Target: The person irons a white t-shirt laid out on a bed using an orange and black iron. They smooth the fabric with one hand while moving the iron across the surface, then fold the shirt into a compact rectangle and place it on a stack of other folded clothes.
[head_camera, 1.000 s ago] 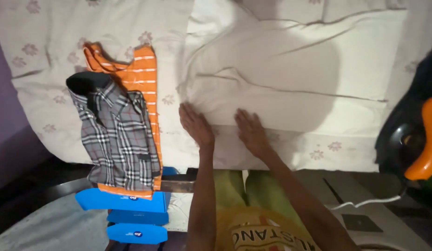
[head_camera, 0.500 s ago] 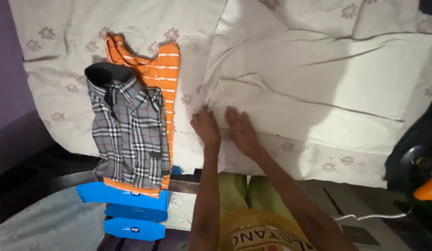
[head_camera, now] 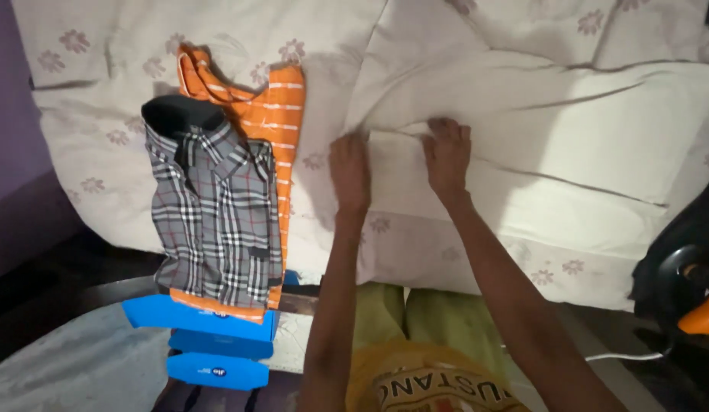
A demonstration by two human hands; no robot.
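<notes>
A broad bedsheet point(head_camera: 102, 91), pale and soft with a faded flower print, covers the whole work surface and hangs over its near edge in loose folds. On it lies a large cream cloth point(head_camera: 568, 137), plain and smooth-woven, spread across the right half with long shallow creases and a folded near edge. Left of it sits a folded grey plaid shirt point(head_camera: 213, 221), a crisp rectangle with its dark collar on top, stacked on a folded orange striped garment point(head_camera: 282, 114) whose thin white lines and strap show beyond the shirt's right and far sides. Below the stack, hard blue plastic pieces point(head_camera: 209, 343), flat and glossy, jut out from under the surface's edge. At the far right a dark rounded object with an orange handle point(head_camera: 701, 320) is partly cut off by the frame. The left hand point(head_camera: 349, 172) and the right hand point(head_camera: 447, 152) both lie on the cream cloth near its folded edge, just beside each other, fingers curled down onto a raised ridge of fabric; they seem to pinch it, though how firmly cannot be told.
</notes>
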